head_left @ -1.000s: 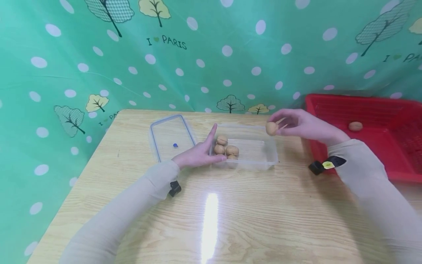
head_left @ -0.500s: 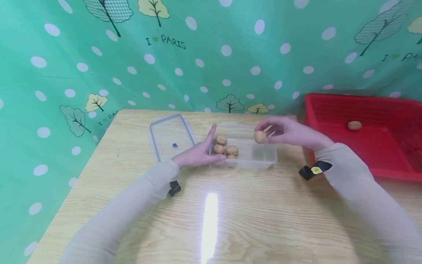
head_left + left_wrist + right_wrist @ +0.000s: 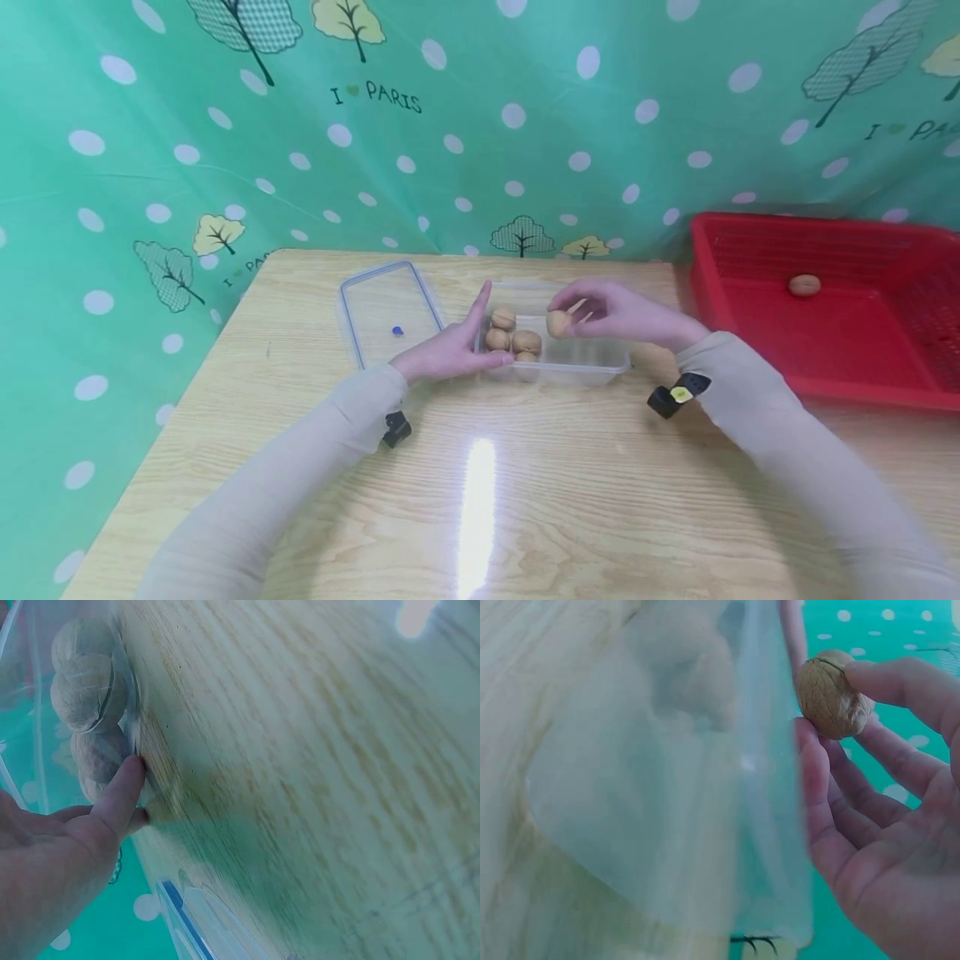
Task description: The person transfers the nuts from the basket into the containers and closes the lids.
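Right hand [image 3: 611, 317] pinches rounded tan walnut [image 3: 557, 324] over clear rectangular plastic box [image 3: 592, 367]. Left hand [image 3: 453, 350] spread against box's end, likely steadying it; 4 walnuts [image 3: 527, 342] inside, beside that hand. Red plastic basket [image 3: 832, 354] right of right hand, 1 walnut [image 3: 805, 286] inside.

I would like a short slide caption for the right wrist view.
Right hand pinching a walnut above a clear plastic box.

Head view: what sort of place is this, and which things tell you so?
Probably an indoor tabletop work spot: a wooden table stands before a green printed sheet, with a red basket and a clear box of walnuts on it.
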`<action>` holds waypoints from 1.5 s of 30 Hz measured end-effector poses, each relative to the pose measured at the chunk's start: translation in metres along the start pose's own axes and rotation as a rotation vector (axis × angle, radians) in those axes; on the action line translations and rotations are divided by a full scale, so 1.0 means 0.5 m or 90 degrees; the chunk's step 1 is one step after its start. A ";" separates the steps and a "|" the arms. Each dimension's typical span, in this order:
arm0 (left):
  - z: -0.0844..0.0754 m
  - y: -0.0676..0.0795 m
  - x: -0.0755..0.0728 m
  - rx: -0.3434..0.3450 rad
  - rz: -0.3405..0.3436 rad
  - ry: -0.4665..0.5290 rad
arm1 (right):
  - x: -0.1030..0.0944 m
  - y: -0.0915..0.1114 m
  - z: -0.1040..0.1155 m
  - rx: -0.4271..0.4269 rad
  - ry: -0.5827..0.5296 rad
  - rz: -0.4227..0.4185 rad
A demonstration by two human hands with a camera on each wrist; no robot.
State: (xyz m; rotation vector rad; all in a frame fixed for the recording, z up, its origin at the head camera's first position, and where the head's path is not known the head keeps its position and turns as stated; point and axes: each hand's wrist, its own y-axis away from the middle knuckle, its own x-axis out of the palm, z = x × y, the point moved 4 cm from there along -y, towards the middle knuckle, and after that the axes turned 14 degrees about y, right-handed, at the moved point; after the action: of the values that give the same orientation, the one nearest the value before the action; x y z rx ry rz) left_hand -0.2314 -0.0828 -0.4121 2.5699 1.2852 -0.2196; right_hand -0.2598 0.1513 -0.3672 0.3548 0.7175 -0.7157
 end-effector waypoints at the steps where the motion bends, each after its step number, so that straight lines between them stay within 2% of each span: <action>1: 0.000 0.000 0.000 -0.002 -0.001 -0.003 | 0.004 -0.004 -0.002 0.006 0.001 0.000; 6: 0.003 -0.002 0.001 0.000 0.003 -0.009 | 0.019 -0.017 -0.005 0.024 0.007 -0.008; 17: 0.004 -0.001 -0.003 -0.018 -0.008 -0.041 | 0.047 -0.043 -0.010 0.015 0.015 -0.044; 23: 0.005 -0.001 -0.004 -0.022 -0.011 -0.040 | 0.052 -0.051 -0.014 0.045 -0.003 -0.059; 32: 0.009 -0.002 -0.005 -0.020 -0.009 -0.043 | 0.059 -0.059 -0.030 0.133 0.006 -0.068; 41: 0.007 -0.003 -0.005 -0.011 -0.009 -0.045 | 0.062 -0.065 -0.033 0.150 0.030 -0.056; 45: 0.007 -0.003 -0.004 -0.005 -0.006 -0.044 | 0.063 -0.063 -0.031 0.149 0.018 -0.044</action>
State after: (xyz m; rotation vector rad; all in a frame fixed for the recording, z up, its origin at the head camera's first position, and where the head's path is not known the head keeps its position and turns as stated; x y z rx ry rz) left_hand -0.2339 -0.0845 -0.4150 2.5268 1.2716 -0.3023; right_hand -0.2722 0.1221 -0.4020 0.5570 0.6773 -0.8653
